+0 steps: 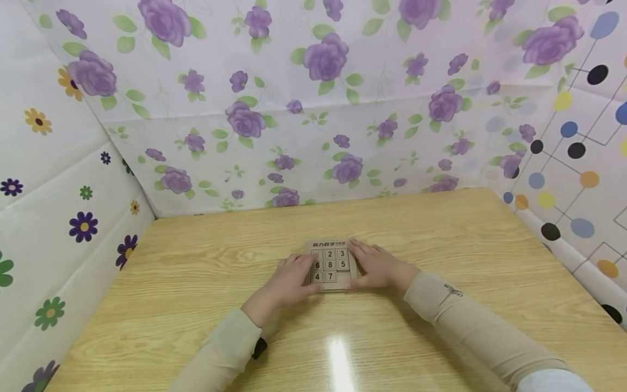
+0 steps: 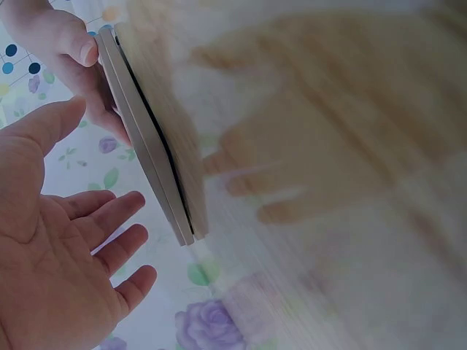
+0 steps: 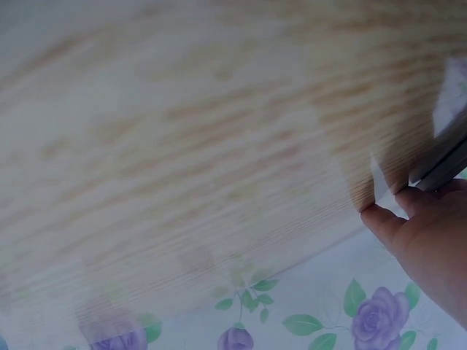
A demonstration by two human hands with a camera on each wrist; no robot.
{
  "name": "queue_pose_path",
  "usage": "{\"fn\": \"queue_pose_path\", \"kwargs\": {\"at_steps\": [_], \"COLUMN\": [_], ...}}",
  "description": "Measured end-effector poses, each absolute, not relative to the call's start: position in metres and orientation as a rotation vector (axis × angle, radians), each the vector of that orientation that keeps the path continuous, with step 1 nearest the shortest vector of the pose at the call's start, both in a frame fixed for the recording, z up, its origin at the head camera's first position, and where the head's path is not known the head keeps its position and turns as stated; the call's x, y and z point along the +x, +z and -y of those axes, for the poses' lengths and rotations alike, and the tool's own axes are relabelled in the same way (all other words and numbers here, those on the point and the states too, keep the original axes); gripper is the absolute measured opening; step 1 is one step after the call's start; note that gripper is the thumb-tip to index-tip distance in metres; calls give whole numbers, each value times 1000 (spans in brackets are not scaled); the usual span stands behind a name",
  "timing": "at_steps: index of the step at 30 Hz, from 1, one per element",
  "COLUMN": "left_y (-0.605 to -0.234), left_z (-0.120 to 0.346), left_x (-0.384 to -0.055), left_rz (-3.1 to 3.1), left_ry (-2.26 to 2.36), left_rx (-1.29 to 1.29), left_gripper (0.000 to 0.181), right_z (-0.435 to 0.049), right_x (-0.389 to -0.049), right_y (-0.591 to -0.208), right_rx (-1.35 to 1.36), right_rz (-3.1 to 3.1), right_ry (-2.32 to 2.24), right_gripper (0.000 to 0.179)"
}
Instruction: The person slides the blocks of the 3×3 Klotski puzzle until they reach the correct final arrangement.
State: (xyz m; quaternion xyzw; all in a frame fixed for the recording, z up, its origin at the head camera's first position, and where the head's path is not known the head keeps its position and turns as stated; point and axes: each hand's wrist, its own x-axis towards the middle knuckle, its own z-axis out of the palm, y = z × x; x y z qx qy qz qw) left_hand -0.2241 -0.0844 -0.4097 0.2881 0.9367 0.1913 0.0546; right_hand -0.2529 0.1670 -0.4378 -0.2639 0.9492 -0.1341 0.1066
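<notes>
A wooden sliding number puzzle (image 1: 343,277) lies on the table, with printed characters along its far edge. Its tiles show 2 and 3 in the far row, 6, 8 and 5 in the middle, 4 and 7 in the near row; the near right slot is bare. My left hand (image 1: 292,279) reaches over the left edge, fingertips covering the far left tile; in the left wrist view its fingers are spread beside the puzzle's side. My right hand (image 1: 381,267) holds the right side, thumb at the near corner and fingers along the far corner.
The wood-grain table (image 1: 220,256) extends all around the puzzle. A flowered cloth (image 1: 294,136) hangs behind it, with patterned cloths at the left and right sides. A small dark object (image 1: 259,348) shows under the left wrist.
</notes>
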Motion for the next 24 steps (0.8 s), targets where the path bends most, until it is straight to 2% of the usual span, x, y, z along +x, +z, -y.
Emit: {"fn": "queue_pose_path", "kwargs": {"at_steps": [15,24], "left_y": [-410,-402], "left_z": [85,67], "left_x": [-225,-227], "left_rz": [-2827,-2770], "left_ry": [536,533], "left_rx": [899,1033], "left_gripper": [71,67], "right_z": [-167,-167], "right_x": [-254,-252], "right_y": [-438,-438], "right_rx": [-784,-795], "right_rz": [-2793,-2789], "right_ry": [-403,-408], "right_gripper": [111,110]}}
